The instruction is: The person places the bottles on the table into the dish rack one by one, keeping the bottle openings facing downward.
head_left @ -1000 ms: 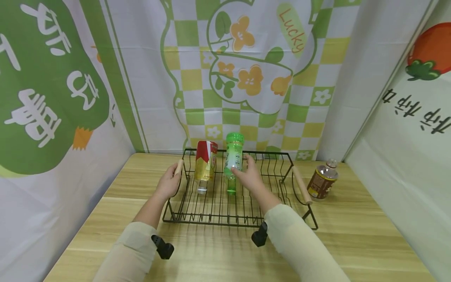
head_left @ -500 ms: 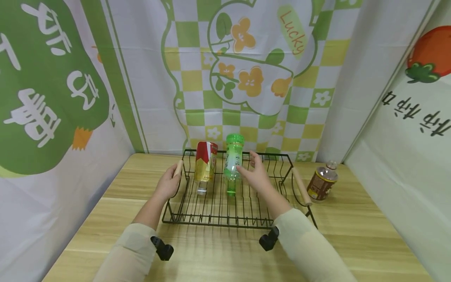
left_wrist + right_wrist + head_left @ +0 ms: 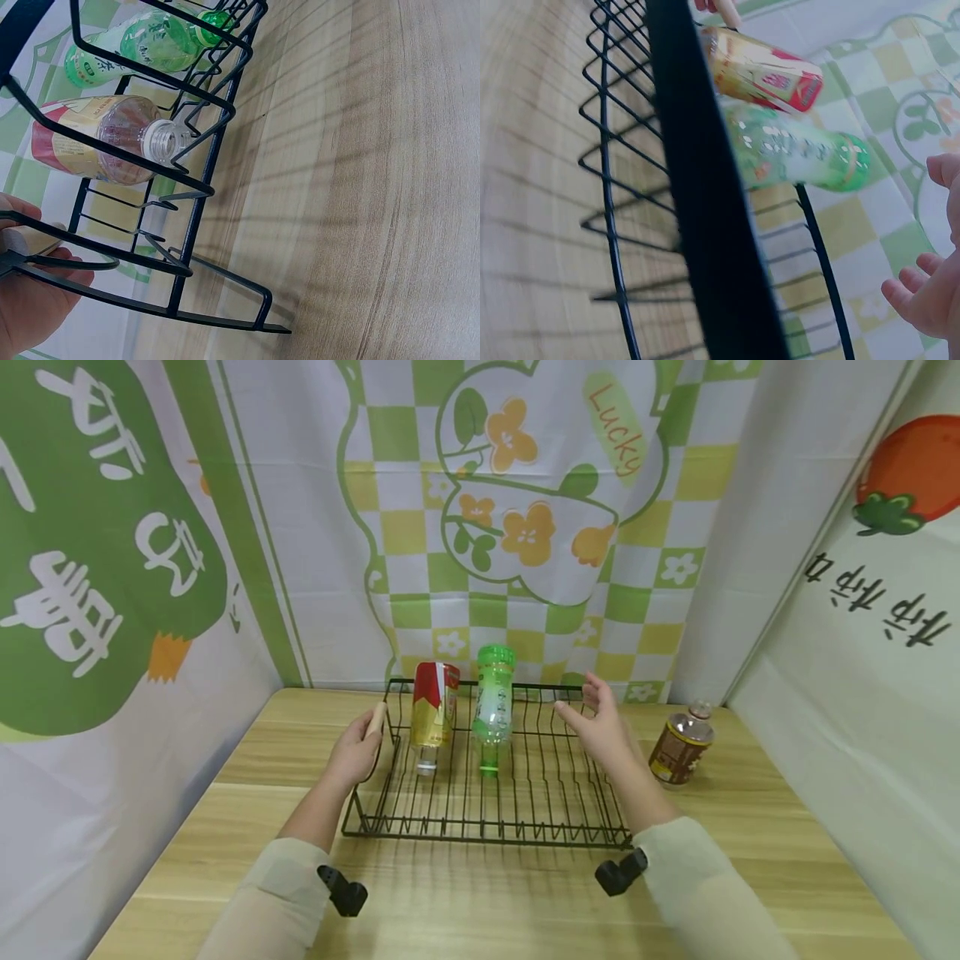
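Note:
My left hand (image 3: 352,753) holds the wooden handle (image 3: 377,718) at the left end of a black wire dish rack (image 3: 487,840). Two plastic bottles lean upside down in the rack, necks toward me. The clear one with a red and gold label (image 3: 435,706) is on the left, nearest that hand. To its right is the green bottle (image 3: 493,702), its neck among the wires in the left wrist view. My right hand (image 3: 606,731) hovers over the rack's right end with fingers spread and nothing in it, apart from the green bottle.
A clear bottle with a brown label (image 3: 681,747) stands upright on the wooden table (image 3: 480,902), just right of the rack. A patterned curtain (image 3: 525,610) hangs close behind the rack, with more printed cloth at both sides.
My right hand has come off the green bottle and moved right, toward the rack's right end. The green bottle stays leaning in the rack. My left hand has stayed on the handle.

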